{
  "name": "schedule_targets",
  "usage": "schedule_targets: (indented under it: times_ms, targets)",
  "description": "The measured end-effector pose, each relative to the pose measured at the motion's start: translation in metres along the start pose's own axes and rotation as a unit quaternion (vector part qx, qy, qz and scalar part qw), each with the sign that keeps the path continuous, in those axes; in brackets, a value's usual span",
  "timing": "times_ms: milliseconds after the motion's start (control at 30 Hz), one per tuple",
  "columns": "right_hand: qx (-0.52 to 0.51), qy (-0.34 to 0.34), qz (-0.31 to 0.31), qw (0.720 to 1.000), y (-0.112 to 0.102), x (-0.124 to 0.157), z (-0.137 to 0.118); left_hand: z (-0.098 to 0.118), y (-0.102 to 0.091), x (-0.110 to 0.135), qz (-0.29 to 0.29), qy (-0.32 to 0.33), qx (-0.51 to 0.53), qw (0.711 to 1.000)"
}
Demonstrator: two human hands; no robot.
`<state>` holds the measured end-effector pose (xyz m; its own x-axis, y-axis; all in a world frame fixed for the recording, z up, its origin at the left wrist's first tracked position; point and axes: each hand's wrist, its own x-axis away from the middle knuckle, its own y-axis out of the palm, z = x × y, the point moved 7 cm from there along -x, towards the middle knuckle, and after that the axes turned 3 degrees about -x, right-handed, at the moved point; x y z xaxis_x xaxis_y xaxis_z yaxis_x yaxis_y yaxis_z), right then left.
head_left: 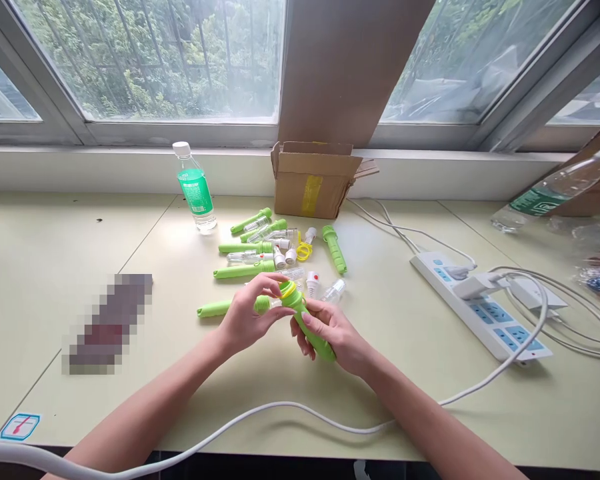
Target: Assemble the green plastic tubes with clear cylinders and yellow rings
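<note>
One green tube (321, 343) tilts above the table (395, 280), the right hand (343, 337) wrapped round its body, the left hand (247, 312) pinching its mouth. From here, seating the yellow ring (289, 292) seems underway; even pressing should follow.

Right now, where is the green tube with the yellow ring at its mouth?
In the head view, the green tube is just right of and below centre, in the right hand, with the left hand's fingers at its ringed end.
</note>
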<state>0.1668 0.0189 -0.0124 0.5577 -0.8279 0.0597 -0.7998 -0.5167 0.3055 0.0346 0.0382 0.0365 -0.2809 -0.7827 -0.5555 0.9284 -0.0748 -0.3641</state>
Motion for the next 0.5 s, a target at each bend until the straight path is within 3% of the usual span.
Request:
schedule_targets:
  times_ms: [500]
  targets:
    - [-0.113, 0.056, -0.031, 0.992, 0.003, 0.001, 0.012, -0.001, 0.002, -0.002, -0.021, 0.016, 0.007, 1.000]
